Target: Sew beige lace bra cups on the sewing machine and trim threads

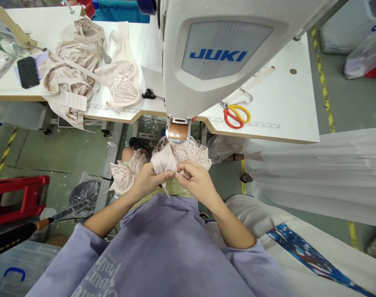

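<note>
Both hands meet above my lap, just below the head of a JUKI sewing machine [219,45]. My left hand [152,175] is closed on the pale beige fabric of a bra [165,160], thumb pressed on its edge. Fingers of my right hand [192,177] pinch the same piece at its right edge, where a narrow strip shows between them. A pointed end of the fabric hangs below the hands. More of the lace [191,150] spreads behind them under the machine, and another lace cup [128,173] lies to the left over my leg.
On the white table [287,103] lie scissors [236,115] with red and yellow handles. A heap of beige lace bras [73,62] and a black phone [28,72] are at the left. White fabric [324,169] hangs at the right. A red stool [17,200] stands on the floor.
</note>
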A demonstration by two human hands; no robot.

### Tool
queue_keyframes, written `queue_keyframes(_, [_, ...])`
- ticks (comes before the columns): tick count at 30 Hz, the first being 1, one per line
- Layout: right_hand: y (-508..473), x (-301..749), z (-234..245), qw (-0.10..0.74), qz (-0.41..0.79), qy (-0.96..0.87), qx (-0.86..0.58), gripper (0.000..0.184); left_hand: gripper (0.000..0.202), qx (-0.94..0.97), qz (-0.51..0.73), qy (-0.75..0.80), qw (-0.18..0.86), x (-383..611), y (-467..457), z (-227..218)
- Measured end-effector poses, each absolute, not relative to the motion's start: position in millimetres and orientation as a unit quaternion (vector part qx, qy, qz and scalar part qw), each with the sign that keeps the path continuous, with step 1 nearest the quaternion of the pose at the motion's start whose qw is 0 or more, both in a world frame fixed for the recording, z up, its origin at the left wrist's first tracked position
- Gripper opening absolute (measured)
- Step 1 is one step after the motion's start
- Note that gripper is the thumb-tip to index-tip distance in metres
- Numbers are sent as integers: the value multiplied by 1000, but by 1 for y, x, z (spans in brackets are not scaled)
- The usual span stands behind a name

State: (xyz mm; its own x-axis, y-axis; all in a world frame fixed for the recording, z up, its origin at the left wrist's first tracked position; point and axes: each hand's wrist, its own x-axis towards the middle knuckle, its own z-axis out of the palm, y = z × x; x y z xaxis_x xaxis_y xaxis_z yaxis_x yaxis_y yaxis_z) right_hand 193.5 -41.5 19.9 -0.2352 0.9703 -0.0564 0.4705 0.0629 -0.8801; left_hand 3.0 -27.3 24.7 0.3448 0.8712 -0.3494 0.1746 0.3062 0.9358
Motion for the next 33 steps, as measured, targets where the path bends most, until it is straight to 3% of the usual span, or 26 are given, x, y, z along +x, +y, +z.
queue_keyframes(4, [-40, 194, 23, 305, 403, -657, -559, 8, 33, 555, 290, 520, 582, 5, -25, 30])
queue_keyframes(10, [-34, 206, 23, 316, 496, -597, -545, 17, 36, 628, 248, 513, 530, -3, -13, 34])
queue_keyframes(16, [-38, 205, 26, 279, 459, -595, -598, 16, 29, 672, 224, 485, 513, -3, -10, 46])
queue_keyframes(24, [-32, 201, 39, 248, 408, -668, -571, 11, 29, 661, 205, 504, 517, 2, -10, 54])
queue_keyframes(33, [-16, 212, 34, 235, 470, -659, -538, 15, 31, 583, 208, 522, 587, 2, 1, 46])
